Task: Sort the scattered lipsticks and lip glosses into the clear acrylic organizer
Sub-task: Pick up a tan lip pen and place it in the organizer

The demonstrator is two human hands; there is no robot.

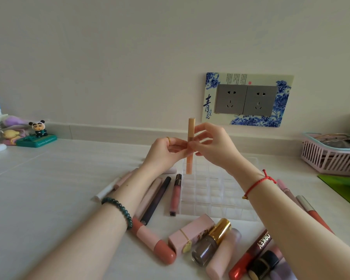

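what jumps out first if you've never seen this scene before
The peach lip gloss tube stands out at centre, held upright and pinched between the left hand and right hand, its lower end at the far left corner of the clear organizer. Next come the blue-and-white socket frame on the wall behind and the scattered lipsticks on the table nearest the camera.

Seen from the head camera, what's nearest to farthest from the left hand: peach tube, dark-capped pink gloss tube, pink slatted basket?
1. Slim peach lip gloss tube: pinched upright in the left hand.
2. Dark-capped pink gloss tube: lying left of the clear acrylic organizer.
3. Pink slatted plastic basket: far right.
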